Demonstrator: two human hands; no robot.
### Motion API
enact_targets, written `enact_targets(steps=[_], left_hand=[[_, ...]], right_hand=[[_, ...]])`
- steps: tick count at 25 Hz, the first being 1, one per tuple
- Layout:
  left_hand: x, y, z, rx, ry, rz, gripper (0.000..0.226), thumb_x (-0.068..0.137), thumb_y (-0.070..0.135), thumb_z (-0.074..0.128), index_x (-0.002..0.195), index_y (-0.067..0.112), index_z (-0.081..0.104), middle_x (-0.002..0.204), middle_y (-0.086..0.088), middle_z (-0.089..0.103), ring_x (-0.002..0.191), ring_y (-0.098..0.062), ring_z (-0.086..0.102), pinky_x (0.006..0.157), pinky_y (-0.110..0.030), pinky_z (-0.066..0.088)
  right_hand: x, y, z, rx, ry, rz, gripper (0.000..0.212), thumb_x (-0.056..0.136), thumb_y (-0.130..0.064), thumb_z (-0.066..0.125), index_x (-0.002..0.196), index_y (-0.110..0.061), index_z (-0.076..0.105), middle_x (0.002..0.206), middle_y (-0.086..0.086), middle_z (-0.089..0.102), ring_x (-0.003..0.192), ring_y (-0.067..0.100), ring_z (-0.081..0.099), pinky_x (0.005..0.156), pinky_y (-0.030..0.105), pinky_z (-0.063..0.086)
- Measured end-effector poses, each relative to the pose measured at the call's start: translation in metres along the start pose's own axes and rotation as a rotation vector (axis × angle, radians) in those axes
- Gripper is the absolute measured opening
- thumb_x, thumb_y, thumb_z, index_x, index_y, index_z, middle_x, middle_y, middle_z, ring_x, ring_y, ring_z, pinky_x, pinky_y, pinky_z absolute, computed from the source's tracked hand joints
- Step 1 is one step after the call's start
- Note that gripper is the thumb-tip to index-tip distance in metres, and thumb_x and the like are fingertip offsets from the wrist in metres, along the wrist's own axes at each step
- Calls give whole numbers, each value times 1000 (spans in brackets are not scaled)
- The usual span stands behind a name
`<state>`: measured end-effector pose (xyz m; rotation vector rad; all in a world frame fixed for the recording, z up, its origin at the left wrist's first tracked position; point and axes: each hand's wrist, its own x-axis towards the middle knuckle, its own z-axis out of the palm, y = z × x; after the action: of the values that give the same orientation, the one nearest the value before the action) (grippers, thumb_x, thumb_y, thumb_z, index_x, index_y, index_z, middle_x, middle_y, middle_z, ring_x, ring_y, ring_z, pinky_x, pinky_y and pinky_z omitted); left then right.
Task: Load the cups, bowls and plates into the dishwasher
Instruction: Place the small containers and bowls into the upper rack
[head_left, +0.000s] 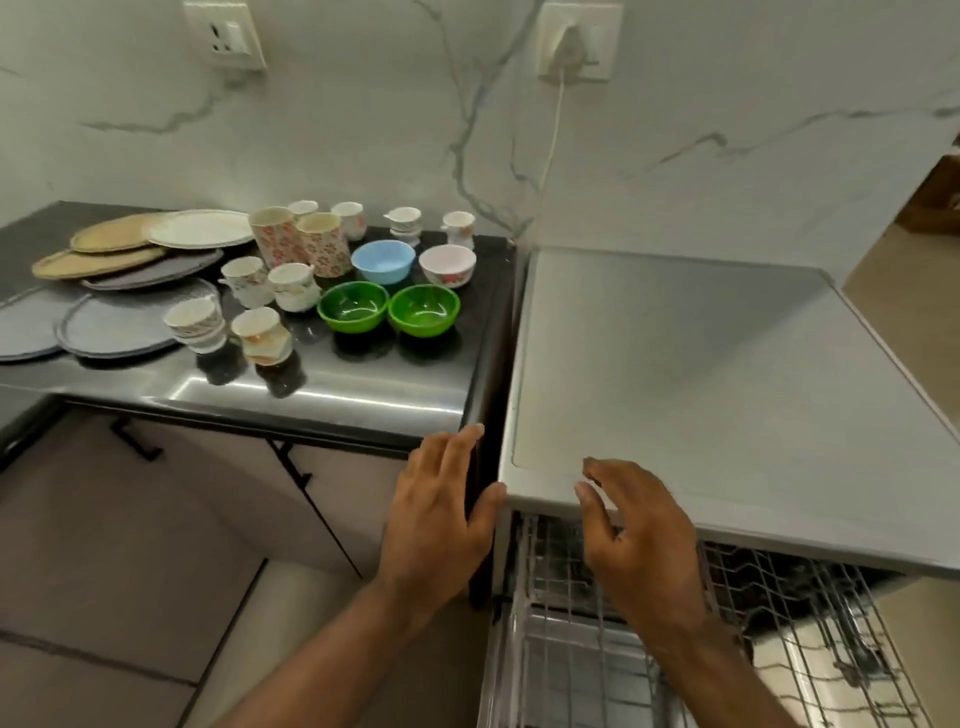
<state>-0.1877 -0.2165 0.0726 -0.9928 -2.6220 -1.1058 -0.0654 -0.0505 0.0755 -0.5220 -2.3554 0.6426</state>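
A pale marble-look wall backs the corner, with a white plug in a socket and its cable hanging down. On the left runs a dark, glossy worktop. At its far left lie overlapping plates: two beige plates, a white plate and grey plates. Beside them stand two tall floral cups, with small cups scattered around. Nearer the right edge sit a blue bowl, a white bowl and two green bowls side by side. Just right of the worktop stands the dishwasher, its grey top bare, and its wire rack shows below the front edge. The left hand is at the gap between worktop and dishwasher, its fingers straight and holding nothing. The right hand is at the dishwasher's front lip, above the rack, its fingers loosely bent and empty; whether they touch the lip I cannot tell
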Motion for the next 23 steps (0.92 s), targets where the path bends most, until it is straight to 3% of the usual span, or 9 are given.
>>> enact_targets(steps=[2,8,14,17,20,23], left_hand=[[21,-26,-17,34,12,-19,60,95,44,63,149,30,40,137,10,44,121,-2,39,100,-29,40],[94,-106,-45,170,2,-69,65,93,41,64,150,25,39,138,1,46,127,-20,46,105,-41,41],[168,-168,-58,380,-64,-70,87,94,41,63,161,20,13,165,-13,23,153,-31,23,122,-51,24],[202,-193,-61,442,-163,-50,83,100,39,53,163,23,1,171,-9,8,158,-30,5,125,-55,12],[226,-207,-60,502,-222,-13,65,101,30,52,158,22,23,166,-5,28,156,-30,15,123,-58,18],[237,-208,-64,503,-193,47,25,99,23,55,124,23,58,132,-3,65,131,-26,51,109,-50,39]], right_hand=[[23,-18,23,-4,-20,-57,27,92,-15,72,119,-12,71,113,0,72,104,15,65,93,28,52],[103,-65,104,-39,-84,-155,29,93,-19,70,121,-15,68,115,0,70,103,15,63,91,20,46],[183,-94,182,-146,-165,-164,53,88,-21,72,138,-11,57,137,6,61,129,24,54,105,43,48],[210,-101,215,-243,-242,-125,58,89,-23,70,143,-13,51,145,5,55,137,23,46,108,46,44],[220,-100,235,-290,-299,-81,51,91,-19,68,140,-14,54,137,5,60,130,25,52,104,47,47],[224,-95,244,-256,-281,-52,40,91,-8,61,131,-12,63,121,10,67,114,30,61,97,46,51]])
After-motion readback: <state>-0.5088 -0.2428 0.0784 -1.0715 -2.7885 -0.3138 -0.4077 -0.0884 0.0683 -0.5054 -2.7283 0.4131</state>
